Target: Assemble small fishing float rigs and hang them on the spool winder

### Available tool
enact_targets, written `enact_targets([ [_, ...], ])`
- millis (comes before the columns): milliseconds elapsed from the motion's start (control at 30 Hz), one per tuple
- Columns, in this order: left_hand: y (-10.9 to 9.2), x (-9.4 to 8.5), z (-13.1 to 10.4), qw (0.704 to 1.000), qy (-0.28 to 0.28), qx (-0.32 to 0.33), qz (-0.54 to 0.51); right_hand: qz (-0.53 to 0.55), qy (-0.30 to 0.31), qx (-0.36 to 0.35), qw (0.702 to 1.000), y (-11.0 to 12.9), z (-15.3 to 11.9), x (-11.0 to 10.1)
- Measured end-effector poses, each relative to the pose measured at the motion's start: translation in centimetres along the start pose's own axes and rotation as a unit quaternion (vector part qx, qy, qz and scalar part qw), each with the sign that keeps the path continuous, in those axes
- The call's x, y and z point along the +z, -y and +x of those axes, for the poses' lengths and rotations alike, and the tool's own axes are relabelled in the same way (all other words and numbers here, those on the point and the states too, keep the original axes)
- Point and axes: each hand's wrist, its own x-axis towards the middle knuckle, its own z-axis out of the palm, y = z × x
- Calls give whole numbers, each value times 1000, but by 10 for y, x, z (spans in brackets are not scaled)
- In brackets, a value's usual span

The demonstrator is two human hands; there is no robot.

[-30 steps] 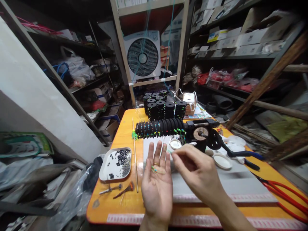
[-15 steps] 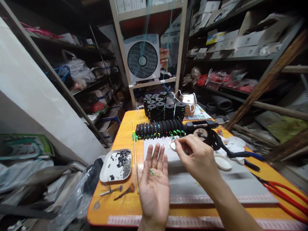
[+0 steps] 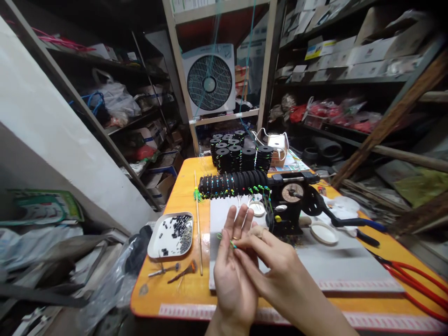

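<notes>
My left hand (image 3: 235,280) is palm up above the table's front, fingers stretched out. Over that palm, my right hand (image 3: 278,261) pinches a small green looped strand with blue-green bits (image 3: 232,244) between thumb and forefinger. Part of the strand's loop rises past the left thumb. Just beyond the hands lies a black ribbed roll (image 3: 231,185) wound with small coloured pieces, with green loops hanging at its right end. It is joined to a black cranked device (image 3: 285,210).
A white tray (image 3: 154,247) of small black and metal parts stands left, near a thin stick (image 3: 199,233) and brush-like tools (image 3: 184,271). Black spools (image 3: 241,156) stand at the back. Red-handled cutters (image 3: 416,280) lie right, beside a grey board (image 3: 346,268) and white lid (image 3: 325,233).
My right hand has come down and left from near the roll to my left palm and pinched the green strand there. My left fingers have curled slightly.
</notes>
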Motion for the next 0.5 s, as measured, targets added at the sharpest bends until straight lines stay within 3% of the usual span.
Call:
enact_targets([
  [200, -4, -6, 3, 999, -13, 39, -1, 31, -18, 31, 999, -5, 2, -1],
  [333, -8, -13, 6, 995, -33, 89, 21, 5, -104, 56, 993, -15, 17, -11],
  [500, -12, -17, 4, 995, -28, 87, 29, -47, -173, 80, 980, -29, 42, -16],
])
